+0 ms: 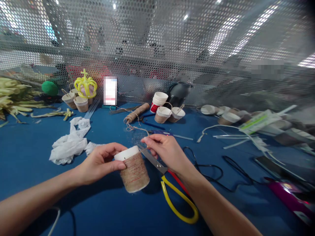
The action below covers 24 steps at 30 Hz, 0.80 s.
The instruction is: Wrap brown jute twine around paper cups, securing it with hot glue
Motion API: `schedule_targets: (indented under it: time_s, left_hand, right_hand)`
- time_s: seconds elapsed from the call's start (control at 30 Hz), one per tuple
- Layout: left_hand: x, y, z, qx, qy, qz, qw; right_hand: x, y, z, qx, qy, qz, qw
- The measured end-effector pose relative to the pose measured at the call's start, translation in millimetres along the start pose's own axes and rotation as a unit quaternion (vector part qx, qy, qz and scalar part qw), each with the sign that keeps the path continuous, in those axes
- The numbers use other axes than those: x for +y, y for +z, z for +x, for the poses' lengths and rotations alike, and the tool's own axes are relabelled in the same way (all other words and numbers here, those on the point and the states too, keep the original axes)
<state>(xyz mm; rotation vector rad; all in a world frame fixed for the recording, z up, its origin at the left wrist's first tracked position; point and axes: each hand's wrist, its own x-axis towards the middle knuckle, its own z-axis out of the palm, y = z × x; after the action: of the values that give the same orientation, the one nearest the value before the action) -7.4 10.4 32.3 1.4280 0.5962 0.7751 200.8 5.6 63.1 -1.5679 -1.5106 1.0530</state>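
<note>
My left hand (104, 161) grips a white paper cup (135, 172) by its rim, tilted over the table. Brown twine is wound round the cup's side, leaving a white band bare at the top. Beside the rim, my right hand (163, 149) pinches the twine (140, 128), which trails back to a twine roll (136, 112). Scissors (157, 165) with one red and one yellow handle lie partly beneath my right wrist, their blades pointing towards the cup.
Crumpled white lace (70, 144) lies left. Behind stand twine-wrapped cups (162, 114), a yellow crown (85, 86) and a lit screen (110, 91) against the perforated metal panel (137, 39). Glue sticks (233, 137), black cable (209, 167) and a purple device (287, 196) lie right.
</note>
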Motion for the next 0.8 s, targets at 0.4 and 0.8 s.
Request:
schedule_targets:
  time_s: [0.4,0.8]
  left_hand:
    - [2,3.8,-5,-0.002,0.015,0.014,1.0]
    - [-7,2.6,0,0.069,0.066,0.065,0.993]
  right_hand:
    - [9,14,1,-0.043,0.009,0.023,0.999]
    - [12,9,1,-0.123,-0.025,0.026,0.992]
